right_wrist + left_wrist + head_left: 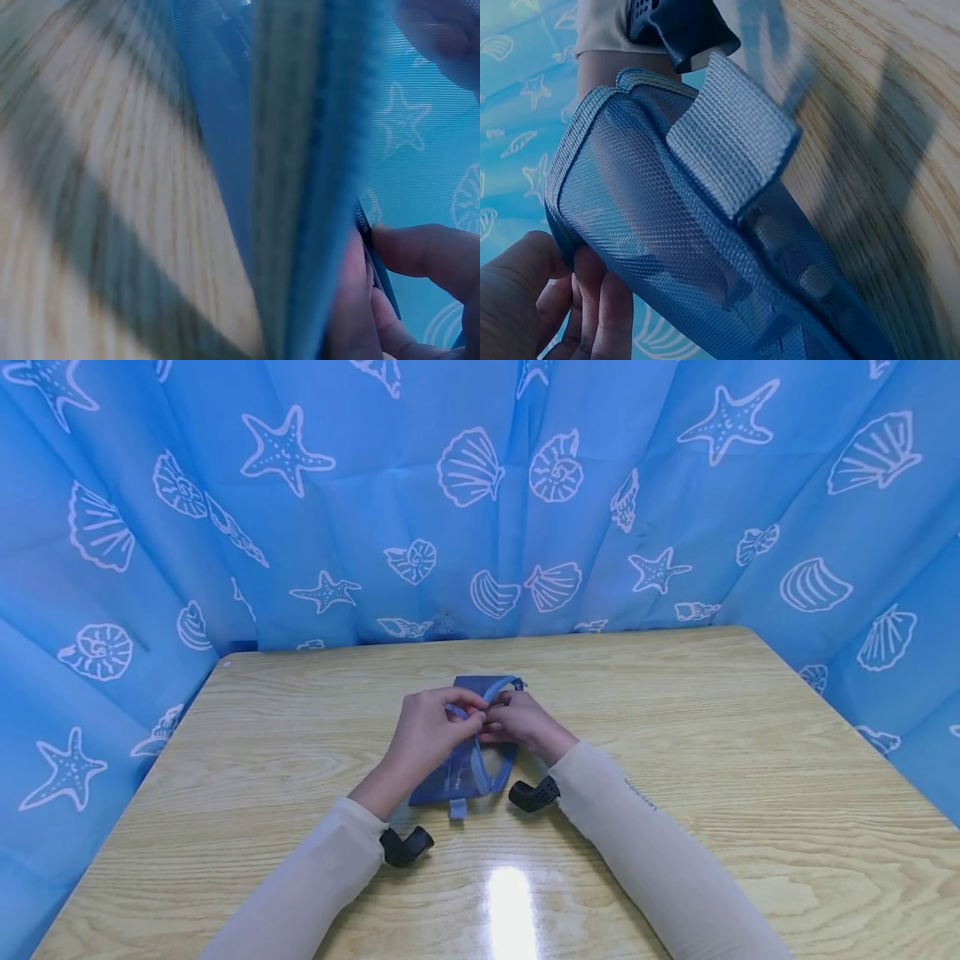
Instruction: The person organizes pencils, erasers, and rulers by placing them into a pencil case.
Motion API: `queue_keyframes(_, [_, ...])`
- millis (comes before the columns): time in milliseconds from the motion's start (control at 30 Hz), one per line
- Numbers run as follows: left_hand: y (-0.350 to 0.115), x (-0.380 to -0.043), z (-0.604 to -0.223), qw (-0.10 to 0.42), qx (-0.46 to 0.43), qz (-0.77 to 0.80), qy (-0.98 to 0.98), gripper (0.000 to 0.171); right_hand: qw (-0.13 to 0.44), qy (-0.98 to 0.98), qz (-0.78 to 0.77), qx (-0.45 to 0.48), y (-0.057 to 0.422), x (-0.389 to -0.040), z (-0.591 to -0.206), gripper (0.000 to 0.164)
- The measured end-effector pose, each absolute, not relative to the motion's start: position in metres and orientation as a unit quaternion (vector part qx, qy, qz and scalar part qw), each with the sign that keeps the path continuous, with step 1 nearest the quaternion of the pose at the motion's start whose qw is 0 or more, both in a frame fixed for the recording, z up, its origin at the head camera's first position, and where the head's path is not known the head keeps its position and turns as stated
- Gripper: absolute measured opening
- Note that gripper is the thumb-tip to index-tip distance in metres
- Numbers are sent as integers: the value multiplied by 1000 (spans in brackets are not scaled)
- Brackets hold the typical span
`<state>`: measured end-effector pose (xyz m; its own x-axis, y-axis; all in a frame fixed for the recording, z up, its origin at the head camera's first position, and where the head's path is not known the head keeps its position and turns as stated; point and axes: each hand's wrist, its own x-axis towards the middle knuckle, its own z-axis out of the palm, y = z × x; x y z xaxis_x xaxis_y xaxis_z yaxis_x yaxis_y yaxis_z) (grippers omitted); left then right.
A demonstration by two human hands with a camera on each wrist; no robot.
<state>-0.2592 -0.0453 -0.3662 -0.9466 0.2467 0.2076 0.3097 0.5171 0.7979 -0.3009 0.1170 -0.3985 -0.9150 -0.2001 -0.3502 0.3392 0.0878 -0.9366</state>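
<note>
A blue mesh zip pouch (442, 781) lies on the table, its zipped mouth spread apart toward the right. My left hand (435, 722) pinches the edge of that mouth between thumb and fingers; in the left wrist view the left fingers (592, 300) grip the pouch's rim (559, 195). Reaching in at the mouth, my right hand (521, 720) has its fingertips close to the left ones. The right wrist view shows the right thumb (420, 251) and fingers pinching a thin dark item (382, 277) with tiny pale lettering; its kind is unclear. Pale, shiny shapes show faintly through the mesh.
A fabric tab (457, 810) sticks out from the pouch's near end. Black wrist mounts (405, 846) hang below both sleeves. The wood-grain table (675, 718) extends around the pouch, and a blue seashell curtain (360, 510) hangs behind it.
</note>
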Motion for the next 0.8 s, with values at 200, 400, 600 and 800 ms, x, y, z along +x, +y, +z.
queue_keyframes(200, [-45, -260, -367, 36, -161, -463, -871, 9, 175, 741, -646, 58, 112, -303, -400, 42])
queue_keyframes(400, [-45, -261, -368, 45, -165, -456, -874, 9, 149, 768, -619, 68, 107, -304, -401, 45])
queue_keyframes(600, [-45, -261, -368, 47, -166, -454, -874, 9, 137, 783, -602, 74, 104, -304, -400, 50])
queue_keyframes(800, [-45, -261, -370, 47, -168, -454, -874, 10, 119, 801, -583, 67, 102, -303, -404, 39])
